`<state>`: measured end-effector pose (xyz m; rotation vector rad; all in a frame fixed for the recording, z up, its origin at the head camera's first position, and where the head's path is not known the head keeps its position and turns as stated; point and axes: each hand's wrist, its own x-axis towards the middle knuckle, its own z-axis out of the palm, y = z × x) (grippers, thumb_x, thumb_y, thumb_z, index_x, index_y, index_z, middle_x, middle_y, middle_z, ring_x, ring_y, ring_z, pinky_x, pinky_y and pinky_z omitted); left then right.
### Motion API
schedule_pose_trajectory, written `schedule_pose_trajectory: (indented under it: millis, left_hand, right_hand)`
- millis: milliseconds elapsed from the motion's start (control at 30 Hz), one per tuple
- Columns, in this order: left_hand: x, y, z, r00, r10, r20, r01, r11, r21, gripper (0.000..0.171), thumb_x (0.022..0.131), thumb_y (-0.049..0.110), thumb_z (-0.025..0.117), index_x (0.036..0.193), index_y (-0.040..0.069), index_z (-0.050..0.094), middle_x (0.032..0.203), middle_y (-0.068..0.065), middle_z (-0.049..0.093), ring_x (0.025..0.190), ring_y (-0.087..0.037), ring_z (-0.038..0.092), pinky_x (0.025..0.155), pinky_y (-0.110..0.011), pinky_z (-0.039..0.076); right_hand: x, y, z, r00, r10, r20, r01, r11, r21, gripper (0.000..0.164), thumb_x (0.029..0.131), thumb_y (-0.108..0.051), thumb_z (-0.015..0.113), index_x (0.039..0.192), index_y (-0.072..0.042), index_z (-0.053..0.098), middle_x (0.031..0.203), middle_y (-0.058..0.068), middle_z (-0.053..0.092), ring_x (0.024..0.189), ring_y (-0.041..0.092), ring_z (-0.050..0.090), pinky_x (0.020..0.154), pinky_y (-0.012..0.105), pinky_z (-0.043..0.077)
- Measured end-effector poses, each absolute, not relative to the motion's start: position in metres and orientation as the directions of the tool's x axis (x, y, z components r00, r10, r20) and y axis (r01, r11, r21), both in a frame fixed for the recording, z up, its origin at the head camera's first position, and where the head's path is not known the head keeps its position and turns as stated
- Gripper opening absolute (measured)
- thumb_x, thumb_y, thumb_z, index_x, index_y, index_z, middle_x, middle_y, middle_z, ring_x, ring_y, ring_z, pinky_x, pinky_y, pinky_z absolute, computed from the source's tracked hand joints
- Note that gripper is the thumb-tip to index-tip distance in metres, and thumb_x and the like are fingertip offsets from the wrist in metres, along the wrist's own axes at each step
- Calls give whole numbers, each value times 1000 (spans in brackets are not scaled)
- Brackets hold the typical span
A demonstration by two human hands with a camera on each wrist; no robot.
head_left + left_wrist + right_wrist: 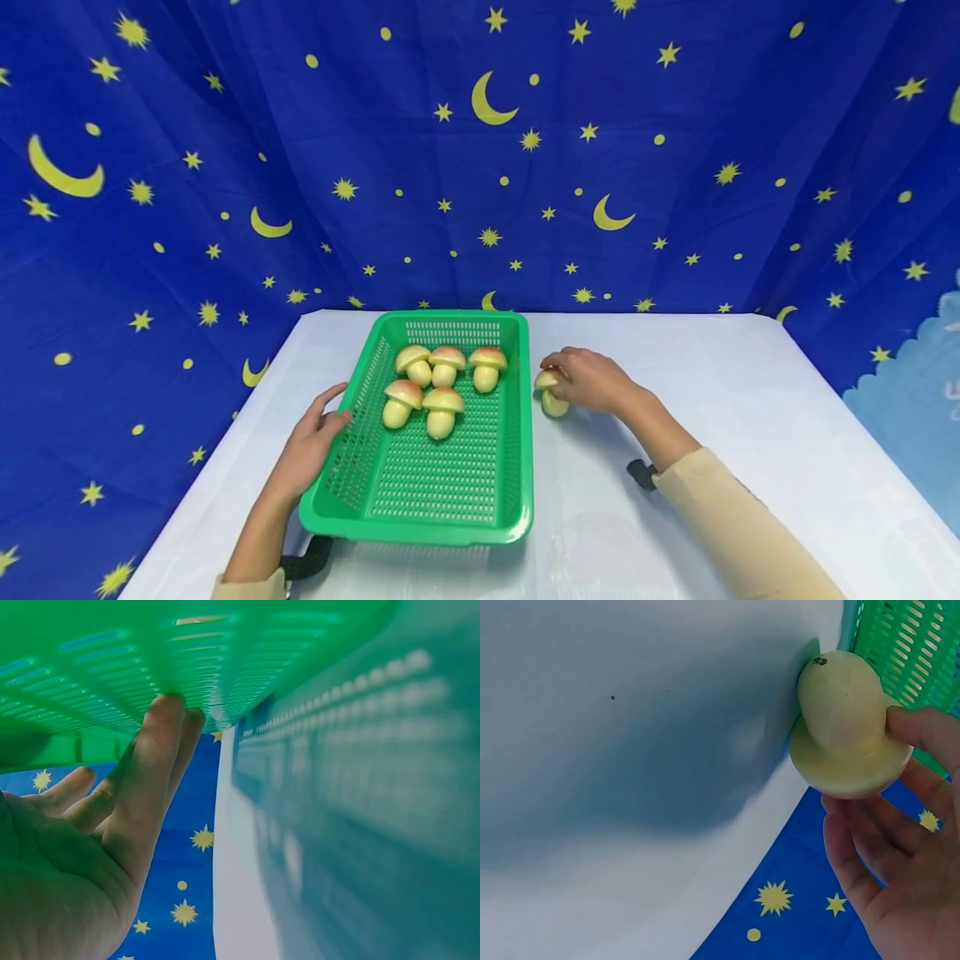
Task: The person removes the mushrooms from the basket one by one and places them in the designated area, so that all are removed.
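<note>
My left hand (310, 446) holds the green plastic basket (416, 530) by its left side. Its thumb laps over the rim, while the fingers (154, 750) press the slotted wall from outside in the left wrist view. Beyond the basket's right side, my right hand (596, 379) grips a toy mushroom (555, 404) between thumb and fingers. The right wrist view shows its pale rounded stem and cap (847, 769), the thumb lying where they meet. Several similar mushrooms (441, 423), with yellow and reddish caps, lie in the basket's far half.
A white table (750, 392) carries the basket. Behind it hangs a blue cloth (420, 150) printed with yellow moons and stars. A light-blue scalloped patch (911, 400) shows at the right edge. Dark straps are at both wrists.
</note>
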<state>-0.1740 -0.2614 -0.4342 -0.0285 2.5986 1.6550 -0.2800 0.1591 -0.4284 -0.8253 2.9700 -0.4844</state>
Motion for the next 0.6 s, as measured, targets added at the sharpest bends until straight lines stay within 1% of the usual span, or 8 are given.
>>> schedule_pose_trajectory:
  millis: [100,200,300,600]
  left_hand:
    - [-173,-261,-434,-998,10,-70,-59,418,907,56,104,33,43,153,16,21,129,-23,55,110,-32,57,90,-43,44]
    - [-171,-261,-433,-998,5,-70,-62,410,910,56,104,34,43,153,17,22,128,-23,56,105,-30,59,85,-40,47]
    - [-171,-261,-433,-997,2,-74,-67,400,914,56,103,34,44,153,17,23,127,-23,56,101,-28,61,81,-37,49]
    - [-173,-262,-434,-997,1,-76,-69,401,914,57,103,35,45,153,17,23,127,-22,56,100,-28,61,81,-37,49]
  right_hand:
    - [-279,158,-429,-862,-504,59,-498,817,-290,40,83,-26,70,120,-12,66,108,3,63,90,16,56,74,39,49]
    - [-278,158,-429,-864,-501,51,-495,826,-272,44,84,-31,70,124,-13,64,112,4,63,96,19,58,76,42,50]
    - [-277,158,-429,-866,-498,44,-491,832,-258,48,85,-34,69,127,-14,62,117,5,62,102,21,58,78,45,50]
    - [-277,159,-430,-871,-489,37,-482,839,-253,48,85,-36,70,128,-14,62,117,5,61,99,20,57,77,44,50]
